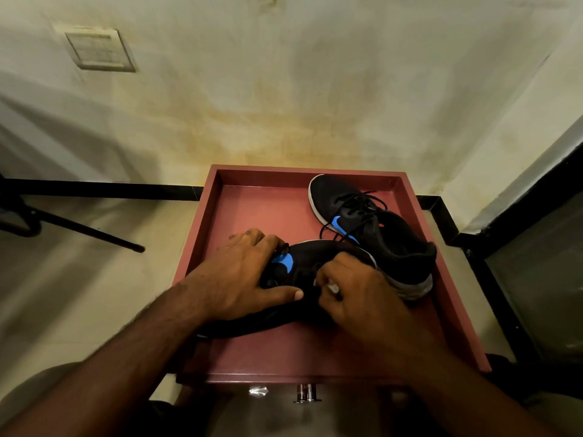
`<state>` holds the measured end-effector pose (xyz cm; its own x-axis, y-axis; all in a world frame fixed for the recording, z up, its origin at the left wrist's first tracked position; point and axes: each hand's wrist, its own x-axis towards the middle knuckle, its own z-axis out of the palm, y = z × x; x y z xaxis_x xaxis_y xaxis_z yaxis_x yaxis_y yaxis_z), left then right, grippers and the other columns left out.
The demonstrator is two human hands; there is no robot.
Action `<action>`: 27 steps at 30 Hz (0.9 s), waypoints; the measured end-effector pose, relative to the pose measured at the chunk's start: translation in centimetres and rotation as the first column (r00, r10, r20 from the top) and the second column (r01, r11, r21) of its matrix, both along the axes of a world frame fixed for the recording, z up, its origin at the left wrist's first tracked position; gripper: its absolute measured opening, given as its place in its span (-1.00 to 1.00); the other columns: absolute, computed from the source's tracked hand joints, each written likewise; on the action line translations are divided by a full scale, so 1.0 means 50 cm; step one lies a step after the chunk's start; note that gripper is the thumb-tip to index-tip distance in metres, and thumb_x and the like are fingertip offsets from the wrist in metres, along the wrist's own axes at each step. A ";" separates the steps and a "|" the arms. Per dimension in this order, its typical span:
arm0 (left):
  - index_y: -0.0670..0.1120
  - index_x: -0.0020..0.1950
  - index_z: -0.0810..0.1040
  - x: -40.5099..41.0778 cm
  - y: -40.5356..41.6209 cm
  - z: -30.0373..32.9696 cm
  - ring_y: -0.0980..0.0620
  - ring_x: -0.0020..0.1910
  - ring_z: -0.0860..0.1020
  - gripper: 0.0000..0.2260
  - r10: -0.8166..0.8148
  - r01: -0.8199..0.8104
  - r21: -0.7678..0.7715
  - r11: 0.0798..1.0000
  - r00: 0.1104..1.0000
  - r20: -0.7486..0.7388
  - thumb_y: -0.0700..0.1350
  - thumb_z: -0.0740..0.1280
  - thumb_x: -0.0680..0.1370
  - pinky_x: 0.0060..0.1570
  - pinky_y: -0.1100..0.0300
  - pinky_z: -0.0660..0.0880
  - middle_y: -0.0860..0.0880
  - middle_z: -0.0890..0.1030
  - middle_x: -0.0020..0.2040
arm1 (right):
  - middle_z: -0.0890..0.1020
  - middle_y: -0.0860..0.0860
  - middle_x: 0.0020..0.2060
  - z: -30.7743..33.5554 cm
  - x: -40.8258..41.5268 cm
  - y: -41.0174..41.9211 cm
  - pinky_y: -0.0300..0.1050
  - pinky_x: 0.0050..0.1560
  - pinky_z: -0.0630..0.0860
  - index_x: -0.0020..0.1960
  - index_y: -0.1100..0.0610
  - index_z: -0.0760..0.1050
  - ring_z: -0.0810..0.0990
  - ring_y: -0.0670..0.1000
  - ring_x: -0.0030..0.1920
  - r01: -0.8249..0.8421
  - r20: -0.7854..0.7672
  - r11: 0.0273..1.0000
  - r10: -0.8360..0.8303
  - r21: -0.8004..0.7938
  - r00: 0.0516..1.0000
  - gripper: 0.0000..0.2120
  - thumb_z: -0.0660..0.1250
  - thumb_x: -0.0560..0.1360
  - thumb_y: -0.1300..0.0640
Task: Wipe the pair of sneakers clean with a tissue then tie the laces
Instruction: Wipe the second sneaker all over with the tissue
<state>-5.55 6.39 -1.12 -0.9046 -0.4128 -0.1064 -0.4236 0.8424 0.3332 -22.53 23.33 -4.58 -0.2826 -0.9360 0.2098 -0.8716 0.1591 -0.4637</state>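
Sneakers first: two black mesh trainers with white soles and bright blue swoosh-style side marks sit in a reddish-pink square wooden tray with raised edges. The far sneaker stands on its sole toward the back right corner, its black laces loose and trailing onto the tray floor, so clearly untied. The near sneaker lies across the middle of the tray under both hands and touches the far one's heel end.

The left hand is spread flat over the near sneaker with the thumb stretched along its side, basically pinning it down. The right hand has its fingers curled in at the lace area and seems to pinch something small and pale, maybe a lace tip or a scrap of tissue, too blurry to call. No obvious tissue wad shows.

Best guess is the lacing stage on the near shoe, though wiping can't be ruled out. Next move likely needs both lace ends pulled free and crossed while the shoe stays pinned.

Branding: just the blue swoosh shapes and a tiny red mark on the far sneaker's tongue; no readable writing.
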 end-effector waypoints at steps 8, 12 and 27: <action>0.14 0.39 0.35 0.000 -0.002 0.004 0.12 0.10 0.41 -0.26 0.000 0.000 0.018 1.000 1.000 0.010 0.58 0.19 0.39 0.19 0.12 0.46 0.13 0.41 0.12 | 0.56 -0.07 -0.07 0.002 0.006 0.020 -0.18 -0.07 0.52 -0.03 0.05 0.58 0.57 -0.04 -0.08 0.042 0.047 0.993 -0.047 0.113 0.998 -0.90 0.42 0.46 0.17; 0.13 0.43 0.34 -0.002 -0.002 0.003 0.12 0.12 0.42 -0.24 0.004 -0.004 0.018 1.000 1.000 0.015 0.58 0.20 0.41 0.19 0.14 0.46 0.12 0.42 0.16 | 0.53 -0.10 -0.08 0.006 -0.022 0.015 -0.14 -0.05 0.54 -0.05 0.06 0.60 0.56 -0.06 -0.08 0.043 0.079 0.993 -0.052 0.106 0.995 -0.91 0.42 0.47 0.22; 0.12 0.40 0.38 0.007 0.004 0.008 0.17 0.12 0.42 -0.30 -0.007 0.008 0.029 1.000 0.999 -0.047 0.55 0.21 0.44 0.17 0.23 0.39 0.17 0.42 0.13 | 0.55 -0.01 -0.09 0.016 -0.063 0.008 -0.32 -0.15 0.42 -0.11 0.13 0.60 0.60 0.01 -0.10 0.274 0.033 0.962 -0.274 0.023 0.961 -0.94 0.47 0.50 0.22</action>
